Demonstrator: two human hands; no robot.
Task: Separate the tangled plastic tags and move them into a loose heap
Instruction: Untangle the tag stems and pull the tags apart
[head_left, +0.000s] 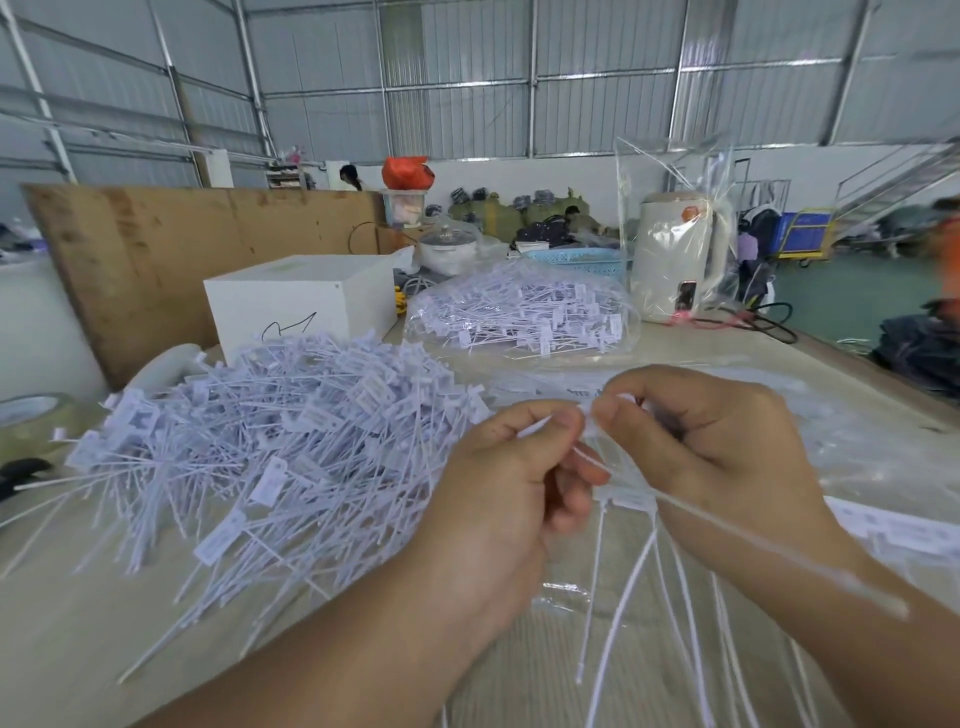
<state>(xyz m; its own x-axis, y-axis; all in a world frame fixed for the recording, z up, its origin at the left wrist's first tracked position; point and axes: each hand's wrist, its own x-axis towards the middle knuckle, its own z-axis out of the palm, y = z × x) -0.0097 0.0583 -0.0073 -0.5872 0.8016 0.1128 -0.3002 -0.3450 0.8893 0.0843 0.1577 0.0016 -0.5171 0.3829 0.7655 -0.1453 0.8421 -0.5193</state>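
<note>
Nearest the camera, both hands are raised together over the table (78, 623), thumb tips almost touching. The left hand (511, 499) pinches the head end of a small bunch of tags (618, 499) between thumb and forefinger, its other fingers curled beneath. The right hand (722, 447) pinches the same bunch just beside it, and one white strap runs out from under it along the right forearm. The thin tails of the bunch hang down between the wrists over a sheet of clear plastic (566, 592) lying on the table. To the left of the hands lies the loose heap of tags (270, 447), white straps with small printed labels whose writing is too small and blurred to read. A roll of tape (31, 415) sits at the left edge. Behind the heap stands a white box (301, 301) with a black scribble on its front. Right of it a clear bag of tags (524, 312) rests on the table, and farther right stands a white kettle (675, 254) wrapped in clear plastic, bearing an orange sticker that cannot be read. A blue basket (582, 260) sits behind the bag.
</note>
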